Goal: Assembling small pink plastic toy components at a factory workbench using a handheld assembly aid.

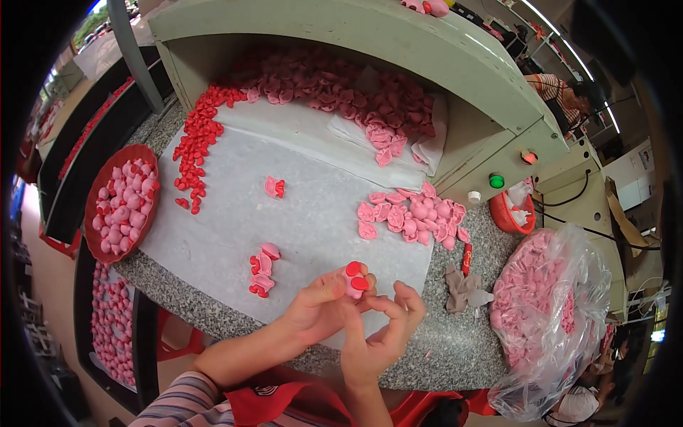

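Over the near edge of the white sheet, my left hand (318, 304) pinches a small pink figure part (353, 280) with two round red pieces on it. Just to its right is my right hand (380, 334), its thumb close to the held part and its fingers bent and apart, holding nothing I can see. On the sheet (228, 235) left of my hands lie a few pink shells with red pieces (262, 269). Farther back sits another pink-and-red piece (274, 187). A heap of pink shells (420, 213) lies to the right of it.
A pale green hooded box (484, 153) holds piled pink shells (384, 107); small red pieces (192, 149) trail out at its left. A red bowl (91, 213) of pink parts stands left. At right are a bagged pink heap (530, 306), a grey cloth (462, 288) and a red basket (504, 213).
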The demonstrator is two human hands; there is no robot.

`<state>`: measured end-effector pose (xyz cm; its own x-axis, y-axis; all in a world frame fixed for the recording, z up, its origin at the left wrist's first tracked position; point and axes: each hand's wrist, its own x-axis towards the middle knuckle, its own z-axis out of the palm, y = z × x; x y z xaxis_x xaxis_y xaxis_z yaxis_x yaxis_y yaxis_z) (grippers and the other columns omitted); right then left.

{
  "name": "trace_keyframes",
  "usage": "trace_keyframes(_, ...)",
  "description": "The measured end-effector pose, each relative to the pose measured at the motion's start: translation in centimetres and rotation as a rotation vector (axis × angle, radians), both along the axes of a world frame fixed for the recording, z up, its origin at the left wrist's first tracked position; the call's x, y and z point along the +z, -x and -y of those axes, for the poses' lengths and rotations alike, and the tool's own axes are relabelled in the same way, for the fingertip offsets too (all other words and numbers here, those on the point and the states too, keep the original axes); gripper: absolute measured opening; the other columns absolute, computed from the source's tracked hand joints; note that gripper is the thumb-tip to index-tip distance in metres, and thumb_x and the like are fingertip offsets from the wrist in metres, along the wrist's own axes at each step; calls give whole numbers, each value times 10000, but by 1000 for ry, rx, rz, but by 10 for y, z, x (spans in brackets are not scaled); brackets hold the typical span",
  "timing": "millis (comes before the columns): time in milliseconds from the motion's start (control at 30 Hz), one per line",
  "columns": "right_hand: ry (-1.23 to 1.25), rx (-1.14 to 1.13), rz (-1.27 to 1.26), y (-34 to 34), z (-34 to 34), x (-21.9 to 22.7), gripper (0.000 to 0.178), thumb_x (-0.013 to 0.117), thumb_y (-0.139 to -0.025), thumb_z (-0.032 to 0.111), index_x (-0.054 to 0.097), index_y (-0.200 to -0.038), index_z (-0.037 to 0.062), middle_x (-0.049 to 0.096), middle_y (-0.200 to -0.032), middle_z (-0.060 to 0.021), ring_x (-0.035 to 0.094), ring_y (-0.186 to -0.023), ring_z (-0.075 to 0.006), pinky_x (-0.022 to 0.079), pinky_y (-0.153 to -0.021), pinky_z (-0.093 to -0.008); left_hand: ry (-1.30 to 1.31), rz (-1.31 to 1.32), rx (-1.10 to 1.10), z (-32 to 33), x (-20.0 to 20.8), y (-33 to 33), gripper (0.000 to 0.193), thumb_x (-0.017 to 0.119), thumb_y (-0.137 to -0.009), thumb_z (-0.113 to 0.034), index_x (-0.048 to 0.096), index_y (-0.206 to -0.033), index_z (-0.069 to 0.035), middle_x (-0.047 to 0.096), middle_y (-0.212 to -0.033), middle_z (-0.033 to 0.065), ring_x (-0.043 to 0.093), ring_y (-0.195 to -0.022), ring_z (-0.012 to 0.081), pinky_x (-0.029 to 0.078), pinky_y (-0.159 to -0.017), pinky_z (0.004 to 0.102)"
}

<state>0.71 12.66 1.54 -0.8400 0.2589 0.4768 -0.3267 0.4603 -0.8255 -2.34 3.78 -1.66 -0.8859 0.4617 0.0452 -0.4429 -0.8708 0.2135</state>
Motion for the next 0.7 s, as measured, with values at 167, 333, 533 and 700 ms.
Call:
trace_keyframes(167, 53, 39, 12, 3, 1, -1, 217, 688, -678, 10, 546, -837, 51, 435, -1146, -152, 417, -1098, -263, 333, -927, -407, 23, -27, 10, 0, -1, 0, 368, 633, -788, -341, 531, -1049, -103, 496, -923, -13, 435, -898, 131, 340, -860, 295)
trace_keyframes(333, -27, 16, -63, 5, 0, -1, 171, 675, -685, -2, 562, -807, 39, 489, -1093, -152, 472, -1035, -266, 362, -899, -380, -6, -3, 7, -2, 2, -2, 343, 645, -783, -326, 535, -1024, -108, 489, -901, -20, 432, -887, 126, 347, -844, 276)
trace_keyframes(533, -60, 35, -58, 9, -2, -1, 158, 670, -690, -2, 568, -805, 32, 538, -1043, -140, 496, -1003, -250, 379, -875, -362, -56, 34, 5, -3, 1, -1, 309, 670, -770, -279, 533, -994, -116, 467, -881, -29, 423, -870, 113, 356, -828, 254)
trace_keyframes(700, 147, 174, 81, 15, -23, 3, 159, 693, -660, -7, 583, -771, 24, 539, -1040, -130, 499, -992, -238, 386, -865, -360, 84, -36, 97, -3, 2, -1, 288, 645, -769, -74, 514, -1024, -53, 528, -1017, 39, 491, -977, 124, 389, -863, 278)
